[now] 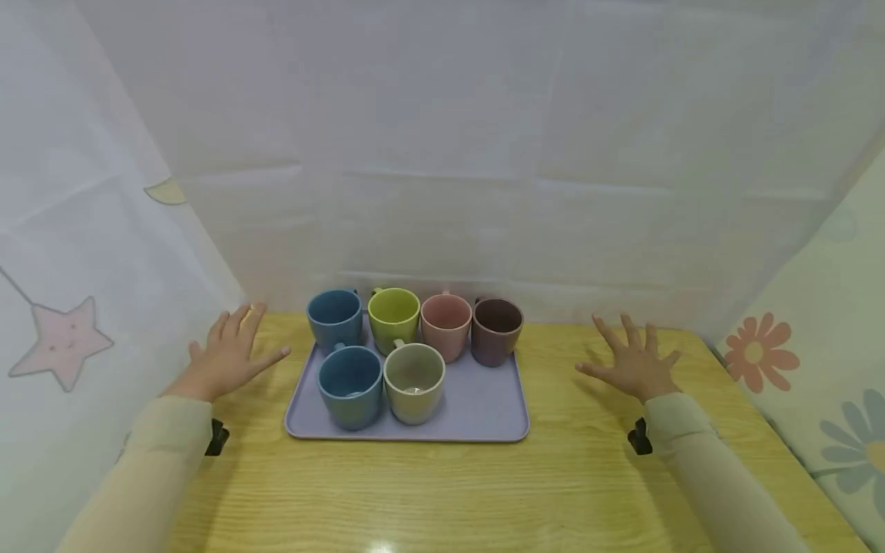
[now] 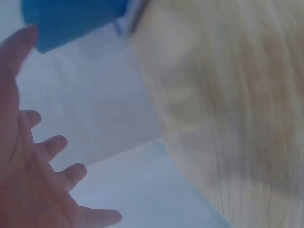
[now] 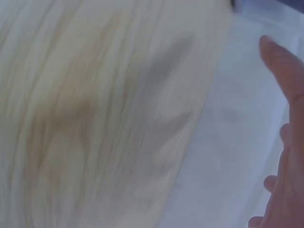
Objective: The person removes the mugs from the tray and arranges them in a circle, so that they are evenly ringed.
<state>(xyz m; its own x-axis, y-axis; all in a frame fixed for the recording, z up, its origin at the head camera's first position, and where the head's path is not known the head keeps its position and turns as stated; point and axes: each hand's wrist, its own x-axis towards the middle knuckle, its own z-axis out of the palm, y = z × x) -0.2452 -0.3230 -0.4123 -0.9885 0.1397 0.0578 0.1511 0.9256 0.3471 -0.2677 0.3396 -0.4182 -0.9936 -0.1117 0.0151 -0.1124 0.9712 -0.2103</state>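
Note:
On a lavender tray (image 1: 484, 407) stand several upright mugs. Its back row runs from a blue mug (image 1: 336, 326) through a lime-green mug (image 1: 392, 338) and a pink mug (image 1: 445, 338) to a dark purple-brown mug (image 1: 495, 346). In front are a second blue mug (image 1: 351, 399) and a cream mug (image 1: 413, 395). My left hand (image 1: 224, 353), fingers spread, is left of the tray and holds nothing; the left wrist view shows a blue mug (image 2: 76, 21) beyond its thumb. To the tray's right, my right hand (image 1: 636, 365) is also spread, with nothing in it.
The tray rests on a light wooden table (image 1: 415, 491). White cloth (image 1: 442, 153) hangs behind it. At the left is cloth with a pink star (image 1: 62, 344), at the right cloth with a red flower (image 1: 760, 353). A black strap piece (image 1: 640, 438) is at the right wrist.

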